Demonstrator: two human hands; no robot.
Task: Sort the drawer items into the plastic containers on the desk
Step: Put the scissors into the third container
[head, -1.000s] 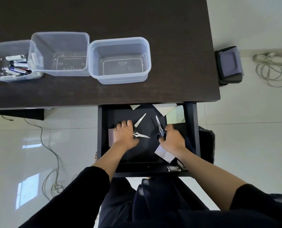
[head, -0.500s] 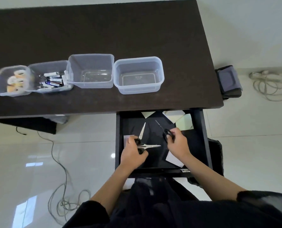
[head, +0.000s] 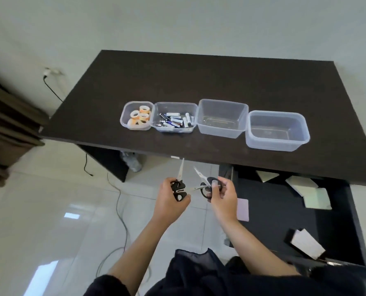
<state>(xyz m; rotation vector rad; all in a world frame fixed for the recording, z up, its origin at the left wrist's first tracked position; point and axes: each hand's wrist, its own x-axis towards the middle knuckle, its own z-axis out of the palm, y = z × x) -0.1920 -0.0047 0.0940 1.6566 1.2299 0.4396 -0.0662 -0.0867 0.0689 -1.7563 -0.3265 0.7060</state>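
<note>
Between both sets of fingers, off open dark drawer [head: 284, 221]: left hand [head: 171, 197] clamps black-handled steel scissors [head: 179, 188]; right hand [head: 222, 194] clamps second black-handled pair [head: 207, 185]. Beyond fingertips, tape tub [head: 137, 115] and battery tub [head: 174, 120] filled; two clear plastic tubs [head: 222, 118] [head: 277, 130] empty. Paper slips [head: 307, 244] left in drawer.

Two black-handled scissors, blades pointing toward the desk: one pair [head: 179, 184] in the left hand [head: 171, 199], one [head: 207, 185] in the right hand [head: 222, 196]. Four clear plastic containers in a row: tape rolls [head: 137, 115], batteries [head: 174, 120], two empty [head: 222, 118] [head: 277, 130]. Drawer [head: 284, 212] open, holding papers.
</note>
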